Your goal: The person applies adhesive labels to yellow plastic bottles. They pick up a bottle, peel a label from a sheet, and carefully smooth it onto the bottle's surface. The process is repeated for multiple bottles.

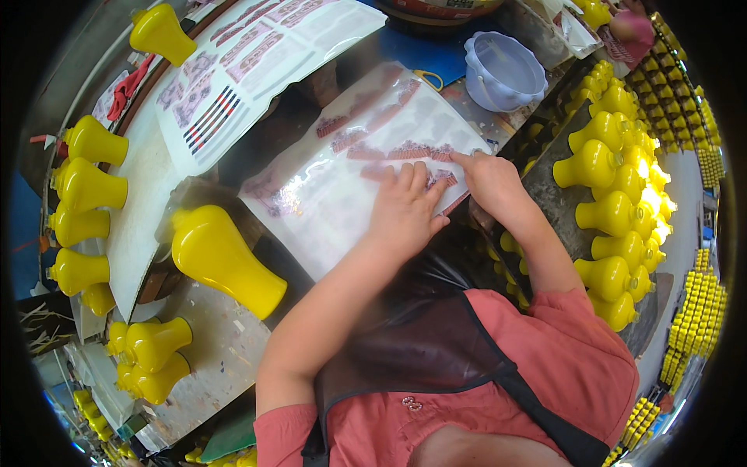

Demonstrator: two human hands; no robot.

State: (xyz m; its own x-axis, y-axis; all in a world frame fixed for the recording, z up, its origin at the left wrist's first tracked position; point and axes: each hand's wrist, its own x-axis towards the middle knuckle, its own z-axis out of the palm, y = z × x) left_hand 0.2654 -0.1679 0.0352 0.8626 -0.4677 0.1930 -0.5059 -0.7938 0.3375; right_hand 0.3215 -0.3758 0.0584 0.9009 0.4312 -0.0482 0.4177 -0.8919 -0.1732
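A glossy white decal sheet [334, 226] with pink and purple patterned strips lies slanted in front of me. My left hand [406, 201] rests flat on it, fingers spread over one of the lower strips. At the sheet's right edge my right hand [492, 183] is closed, thumb and forefinger pinching the edge near the end of a strip; its other fingers are curled and partly hidden. Left of the sheet is a big glossy yellow vase [226, 261], tilted, touched by neither hand.
A scalloped pale purple basin [506, 71] stands beyond the sheet, near yellow-handled scissors [429, 79]. More printed sheets [257, 62] cover the board at upper left. Yellow vases [93, 183] line the left side; many more [615, 214] crowd a rack on the right. A red cloth [128, 87] lies far left.
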